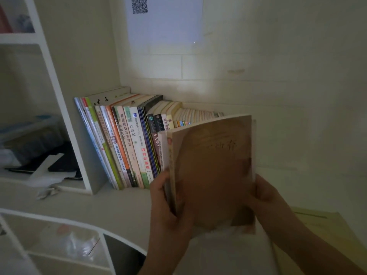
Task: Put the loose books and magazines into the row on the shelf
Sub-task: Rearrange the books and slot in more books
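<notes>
**Two hands, one small stack, row waiting**

Both hands are on the books right now. The left hand (168, 205) wraps the spine side, fingers (158, 187) curled shut around a brown-covered book (212, 171) with at least one thinner volume pressed against its left face. The right hand (266, 197) pinches the open-page edge, closed on the same stack. The stack stands upright, cover toward the camera, at about five o'clock from the row of books (129, 139) and overlapping its right end in the view; whether it touches the row I cannot tell.

By my reading, this is the insertion step: the stack is gathered and lined up, not yet in the row. The row leans left against a white upright panel (79, 135), so the next move calls for swinging the spines round to match the others and sliding the stack in at the right-hand end, snug enough to prop the smaller books there.

The bench (119, 205) is pale and dimly lit. A yellow paper (317, 225) lies at four o'clock. On the wall at twelve o'clock hangs a sheet with a QR code (164, 18).
</notes>
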